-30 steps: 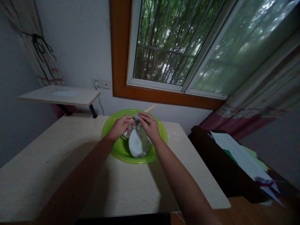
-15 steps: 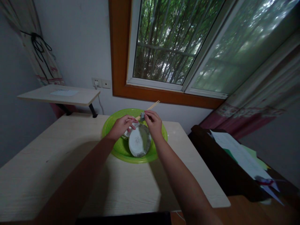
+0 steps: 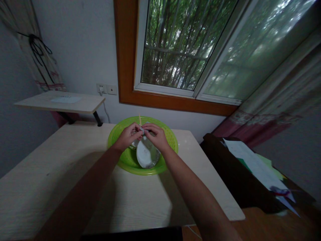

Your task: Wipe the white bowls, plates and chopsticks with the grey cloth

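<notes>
Over a green basin (image 3: pixel 134 171), my left hand (image 3: pixel 128 136) is closed, with pale wooden chopsticks (image 3: pixel 140 119) rising almost upright from between its fingers. My right hand (image 3: pixel 157 136) meets it from the other side, its fingertips pinching a small grey cloth (image 3: pixel 142 131) around the chopsticks. Fingers cover most of the cloth and the lower part of the chopsticks. Below the hands, a whitish bowl (image 3: pixel 146 155) leans tilted inside the basin. A second pale bowl (image 3: pixel 133 144) is partly hidden behind it and my left hand.
The basin rests on a light wooden table (image 3: pixel 140 201). At the back left a raised shelf (image 3: pixel 87 107) carries a sheet of paper (image 3: pixel 65 99). To the right stands a dark brown piece of furniture (image 3: pixel 230 174) with papers (image 3: pixel 250 164) on it. A window (image 3: pixel 185 47) is behind.
The chopsticks have swung from slanting up to the right to nearly upright. My right hand has moved left with the grey cloth, and both hands now meet.
</notes>
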Demonstrator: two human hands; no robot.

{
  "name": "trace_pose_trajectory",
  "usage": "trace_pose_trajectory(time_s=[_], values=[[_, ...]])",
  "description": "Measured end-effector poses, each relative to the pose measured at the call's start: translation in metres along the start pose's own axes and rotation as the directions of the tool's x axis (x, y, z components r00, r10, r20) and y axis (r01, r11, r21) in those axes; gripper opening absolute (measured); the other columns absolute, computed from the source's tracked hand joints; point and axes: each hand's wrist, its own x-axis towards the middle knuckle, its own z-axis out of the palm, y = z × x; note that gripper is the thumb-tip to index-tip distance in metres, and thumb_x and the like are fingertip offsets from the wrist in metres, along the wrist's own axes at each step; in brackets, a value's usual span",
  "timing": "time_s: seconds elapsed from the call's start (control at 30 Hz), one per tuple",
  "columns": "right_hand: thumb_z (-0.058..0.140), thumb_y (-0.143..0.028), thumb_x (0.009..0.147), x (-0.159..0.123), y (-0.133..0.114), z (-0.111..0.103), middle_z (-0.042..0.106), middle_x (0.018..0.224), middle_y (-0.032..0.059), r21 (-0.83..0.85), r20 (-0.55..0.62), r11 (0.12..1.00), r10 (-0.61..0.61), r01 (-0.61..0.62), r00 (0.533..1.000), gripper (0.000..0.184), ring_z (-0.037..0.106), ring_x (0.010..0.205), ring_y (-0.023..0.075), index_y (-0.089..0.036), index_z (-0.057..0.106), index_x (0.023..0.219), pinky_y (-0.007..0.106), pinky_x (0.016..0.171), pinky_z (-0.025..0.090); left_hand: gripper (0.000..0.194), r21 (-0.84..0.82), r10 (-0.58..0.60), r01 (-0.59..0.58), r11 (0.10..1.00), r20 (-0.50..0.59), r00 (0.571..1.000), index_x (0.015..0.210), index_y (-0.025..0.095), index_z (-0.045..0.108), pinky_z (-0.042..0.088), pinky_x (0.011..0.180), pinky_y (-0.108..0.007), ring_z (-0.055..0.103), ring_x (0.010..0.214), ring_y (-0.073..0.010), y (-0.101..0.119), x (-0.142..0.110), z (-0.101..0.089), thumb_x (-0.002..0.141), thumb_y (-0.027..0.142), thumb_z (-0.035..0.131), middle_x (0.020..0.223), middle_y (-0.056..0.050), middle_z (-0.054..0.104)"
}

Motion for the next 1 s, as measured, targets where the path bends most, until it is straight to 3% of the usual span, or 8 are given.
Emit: trace_pose_trajectory(time_s=[0.43, 0.73, 0.87, 1.0], values=[[0.064, -0.031, 0.091, 0.000, 0.000, 0.000, 0.075, 0.105, 0.0062, -0.037, -0.017, 0.999, -0.026, 0.025, 1.000, 0.013, 0.068, 0.102, 0.0190, -0.026, 0.076, 0.094, 0.038, 0.094, 0.054, 0.021, 0.015, -0.039, 0.039, 0.999, -0.008, 0.999, 0.083, 0.020, 0.047, 0.052, 0.063, -0.027, 0.065, 0.061, -0.0141, 0.001, 0.001, 0.001, 0.079, 0.027, 0.067, 0.067, 0.003, 0.063], [0.056, -0.019, 0.087, -0.001, 0.008, -0.005, 0.065, 0.130, 0.0092, -0.124, -0.106, 0.989, 0.072, -0.085, 0.992, 0.008, 0.063, 0.111, 0.0221, -0.022, 0.064, 0.091, 0.037, 0.091, 0.053, 0.013, 0.087, -0.052, 0.057, 0.995, -0.050, 0.997, 0.078, 0.020, 0.050, 0.048, 0.057, -0.022, 0.062, 0.057, -0.0117, 0.006, 0.000, 0.002, 0.074, 0.019, 0.062, 0.067, 0.003, 0.064], [0.055, -0.012, 0.080, -0.003, 0.010, -0.004, 0.066, 0.120, 0.0077, -0.133, -0.022, 0.989, 0.062, -0.065, 0.998, 0.013, 0.061, 0.111, 0.0224, -0.023, 0.059, 0.087, 0.038, 0.095, 0.050, 0.008, 0.128, -0.016, 0.024, 0.992, -0.063, 0.998, 0.077, 0.019, 0.052, 0.045, 0.055, -0.021, 0.060, 0.055, -0.0109, 0.008, 0.000, 0.001, 0.079, 0.020, 0.060, 0.064, 0.004, 0.061], [0.058, -0.013, 0.079, -0.002, 0.011, -0.003, 0.064, 0.111, 0.0070, -0.148, -0.027, 0.987, 0.051, -0.054, 0.998, 0.011, 0.061, 0.108, 0.0216, -0.023, 0.059, 0.085, 0.037, 0.096, 0.050, 0.009, 0.108, -0.011, 0.020, 0.994, -0.084, 0.996, 0.079, 0.020, 0.051, 0.046, 0.053, -0.022, 0.060, 0.054, -0.0111, 0.005, 0.000, 0.001, 0.080, 0.020, 0.060, 0.066, 0.003, 0.062]])
